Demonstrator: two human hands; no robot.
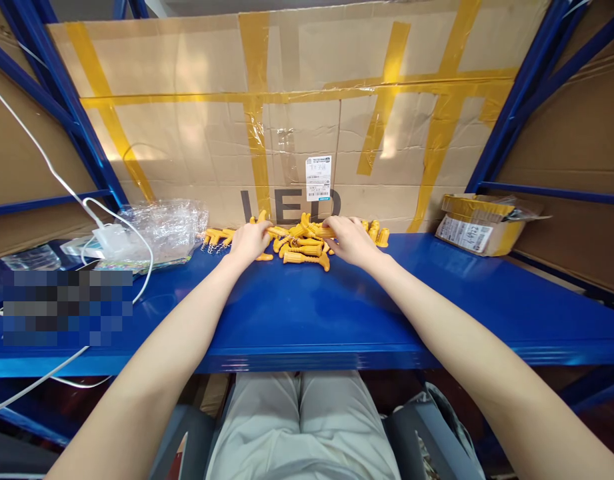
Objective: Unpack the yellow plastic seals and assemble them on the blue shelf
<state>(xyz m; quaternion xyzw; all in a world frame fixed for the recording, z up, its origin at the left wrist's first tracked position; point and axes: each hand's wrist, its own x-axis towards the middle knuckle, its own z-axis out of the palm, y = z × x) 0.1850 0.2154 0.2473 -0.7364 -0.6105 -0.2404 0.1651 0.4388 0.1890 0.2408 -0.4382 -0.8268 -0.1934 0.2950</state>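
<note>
A pile of yellow plastic corkscrews [305, 256] lies toward the back of the blue table, several with the screw covered by a ribbed sleeve. At the pile's left side, my left hand [249, 243] has its fingers closed around a yellow piece that is mostly hidden. My right hand [353, 241] grips a yellow ribbed sleeve [325, 232] at the right side of the pile. Left of my left hand lie T-shaped corkscrews [217, 236] with bare spiral metal screws. Several loose yellow sleeves [383, 237] stand beyond my right hand.
Clear plastic bags [164, 230] and a white charger [111, 240] with a cable sit on the left. An opened small carton [474, 227] stands at the right. A large taped cardboard sheet [207, 147] backs the blue table [307, 327], between blue rack posts.
</note>
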